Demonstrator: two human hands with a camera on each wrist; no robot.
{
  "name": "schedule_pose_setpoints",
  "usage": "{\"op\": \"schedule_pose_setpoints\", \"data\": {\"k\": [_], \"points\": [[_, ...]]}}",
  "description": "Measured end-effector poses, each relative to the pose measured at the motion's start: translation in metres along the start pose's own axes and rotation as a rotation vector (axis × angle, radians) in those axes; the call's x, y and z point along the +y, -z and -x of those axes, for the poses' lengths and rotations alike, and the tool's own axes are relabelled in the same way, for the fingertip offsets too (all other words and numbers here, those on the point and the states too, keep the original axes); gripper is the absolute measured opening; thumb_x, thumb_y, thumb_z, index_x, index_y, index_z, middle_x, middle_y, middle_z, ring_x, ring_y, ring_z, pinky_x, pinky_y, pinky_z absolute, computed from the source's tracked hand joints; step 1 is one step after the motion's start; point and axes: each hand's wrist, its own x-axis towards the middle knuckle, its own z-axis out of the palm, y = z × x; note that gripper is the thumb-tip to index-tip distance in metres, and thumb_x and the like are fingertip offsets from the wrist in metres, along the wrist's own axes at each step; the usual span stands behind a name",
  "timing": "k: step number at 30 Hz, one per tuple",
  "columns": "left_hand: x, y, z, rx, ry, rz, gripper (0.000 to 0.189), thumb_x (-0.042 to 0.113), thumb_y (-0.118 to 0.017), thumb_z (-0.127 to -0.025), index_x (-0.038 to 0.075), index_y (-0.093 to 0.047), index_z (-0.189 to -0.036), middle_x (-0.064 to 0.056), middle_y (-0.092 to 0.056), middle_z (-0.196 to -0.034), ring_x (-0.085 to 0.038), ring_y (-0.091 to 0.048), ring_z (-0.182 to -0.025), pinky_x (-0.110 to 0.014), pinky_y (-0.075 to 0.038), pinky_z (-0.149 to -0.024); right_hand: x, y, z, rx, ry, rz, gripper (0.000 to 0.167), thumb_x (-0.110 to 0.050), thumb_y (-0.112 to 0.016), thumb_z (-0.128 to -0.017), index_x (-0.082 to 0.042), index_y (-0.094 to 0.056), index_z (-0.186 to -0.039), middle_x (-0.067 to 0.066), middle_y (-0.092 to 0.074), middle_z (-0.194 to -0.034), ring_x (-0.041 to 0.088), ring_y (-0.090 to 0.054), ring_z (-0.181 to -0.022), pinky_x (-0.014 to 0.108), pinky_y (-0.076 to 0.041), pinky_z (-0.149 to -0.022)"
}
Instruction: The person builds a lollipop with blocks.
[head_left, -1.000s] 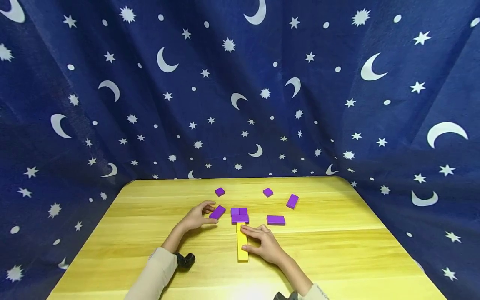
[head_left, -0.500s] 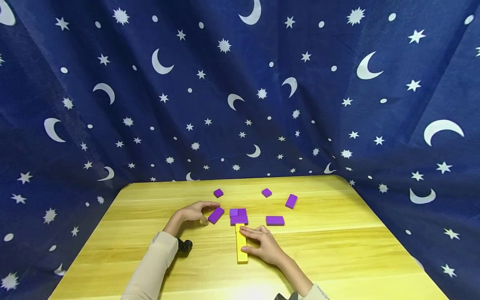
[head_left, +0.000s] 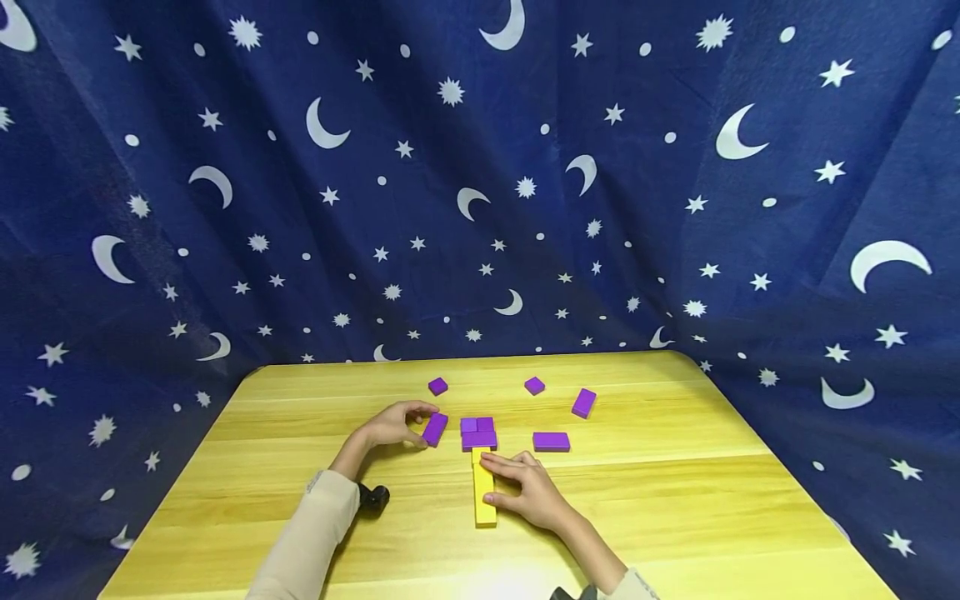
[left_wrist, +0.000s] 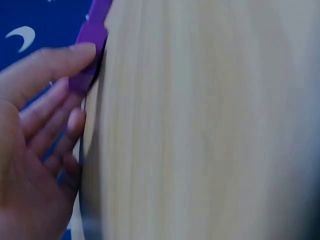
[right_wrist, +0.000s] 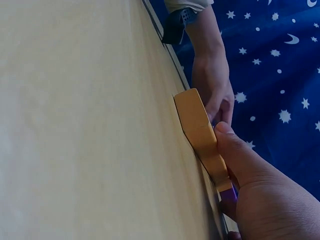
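Note:
My left hand [head_left: 390,423] pinches a purple rectangular block [head_left: 436,429] at the left of the arrangement; in the left wrist view its thumb [left_wrist: 82,54] lies against the block. My right hand [head_left: 531,490] rests with extended fingertips on the long yellow piece [head_left: 483,496]. The thumb [right_wrist: 227,134] touches the yellow side in the right wrist view, while the other fingers are mostly hidden there. At the far end of the yellow piece lies a cluster of purple blocks [head_left: 478,439]: two small ones behind a wider one.
Loose purple pieces lie around: a small block [head_left: 438,386] and another small block [head_left: 534,385] at the back, a tilted rectangular block [head_left: 583,403] and a level one [head_left: 551,442] at right. A blue star-patterned curtain [head_left: 420,208] hangs behind the wooden table [head_left: 675,500].
My left hand shifts around the purple block, its fingers closing on it, and the block turns slightly more upright in view. The right hand stays on the yellow piece.

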Motion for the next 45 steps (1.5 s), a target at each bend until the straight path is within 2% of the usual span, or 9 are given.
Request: {"op": "schedule_pose_setpoints", "data": {"k": [5, 10, 14, 17, 20, 26, 33, 45], "points": [[-0.003, -0.013, -0.004, 0.152, -0.007, 0.016, 0.061, 0.016, -0.083, -0.068, -0.001, -0.057, -0.120, -0.009, -0.060, -0.109, -0.017, -0.047, -0.082, -0.026, -0.042, -0.072, -0.001, 0.000, 0.001, 0.011, 0.010, 0.005, 0.056, -0.046, -0.065, -0.081, -0.017, -0.058, -0.127, -0.008, -0.049, -0.135, 0.002, -0.038, -0.084, 0.026, -0.033, -0.074], [-0.007, -0.028, -0.009, 0.254, -0.008, -0.004, 0.060, 0.020, -0.083, -0.068, 0.003, -0.058, -0.120, -0.007, -0.062, -0.110, -0.017, -0.049, -0.084, -0.029, -0.043, -0.073, -0.001, 0.001, 0.000, 0.005, -0.002, -0.005, 0.056, -0.046, -0.065, -0.080, -0.016, -0.058, -0.127, -0.008, -0.049, -0.135, 0.002, -0.038, -0.084, 0.026, -0.033, -0.074], [-0.009, -0.032, -0.010, 0.248, -0.036, -0.004, 0.063, 0.016, -0.081, -0.070, 0.000, -0.054, -0.125, -0.012, -0.059, -0.118, -0.024, -0.052, -0.094, -0.040, -0.043, -0.083, -0.001, 0.000, -0.001, 0.002, -0.013, -0.009, 0.057, -0.048, -0.064, -0.080, -0.017, -0.058, -0.127, -0.009, -0.049, -0.135, 0.003, -0.038, -0.084, 0.027, -0.033, -0.075], [-0.009, -0.032, -0.008, 0.226, -0.038, 0.010, 0.064, 0.014, -0.080, -0.071, -0.001, -0.052, -0.127, -0.014, -0.057, -0.121, -0.026, -0.051, -0.098, -0.043, -0.042, -0.086, 0.000, 0.000, -0.001, 0.004, -0.008, -0.008, 0.057, -0.049, -0.064, -0.080, -0.017, -0.058, -0.127, -0.008, -0.049, -0.134, 0.003, -0.039, -0.084, 0.028, -0.034, -0.075], [-0.007, -0.031, -0.007, 0.224, -0.022, -0.007, 0.063, 0.017, -0.080, -0.072, 0.001, -0.053, -0.127, -0.010, -0.058, -0.121, -0.023, -0.051, -0.098, -0.040, -0.042, -0.087, 0.000, 0.000, 0.000, 0.004, -0.007, -0.007, 0.057, -0.048, -0.064, -0.080, -0.017, -0.058, -0.127, -0.008, -0.049, -0.134, 0.002, -0.039, -0.084, 0.028, -0.034, -0.075], [-0.006, -0.033, -0.009, 0.246, -0.050, -0.079, 0.063, 0.026, -0.078, -0.074, 0.004, -0.054, -0.128, -0.009, -0.058, -0.122, -0.024, -0.054, -0.104, -0.039, -0.044, -0.089, 0.001, -0.001, 0.000, 0.013, 0.000, 0.004, 0.056, -0.048, -0.065, -0.080, -0.018, -0.058, -0.127, -0.011, -0.048, -0.134, 0.002, -0.039, -0.084, 0.027, -0.034, -0.074], [-0.007, -0.035, -0.012, 0.241, -0.071, -0.100, 0.062, 0.027, -0.077, -0.075, 0.003, -0.054, -0.128, -0.010, -0.056, -0.126, -0.025, -0.051, -0.116, -0.037, -0.039, -0.098, 0.001, -0.001, -0.001, 0.010, -0.003, 0.001, 0.056, -0.048, -0.065, -0.080, -0.018, -0.058, -0.127, -0.012, -0.048, -0.134, 0.001, -0.039, -0.084, 0.027, -0.033, -0.074], [-0.006, -0.035, -0.009, 0.267, -0.100, -0.137, 0.062, 0.030, -0.077, -0.074, 0.003, -0.056, -0.126, -0.011, -0.057, -0.125, -0.028, -0.050, -0.117, -0.042, -0.039, -0.097, -0.002, -0.001, -0.003, 0.001, -0.012, -0.026, 0.056, -0.046, -0.066, -0.080, -0.017, -0.058, -0.127, -0.009, -0.049, -0.134, 0.003, -0.040, -0.085, 0.029, -0.034, -0.076]]}}
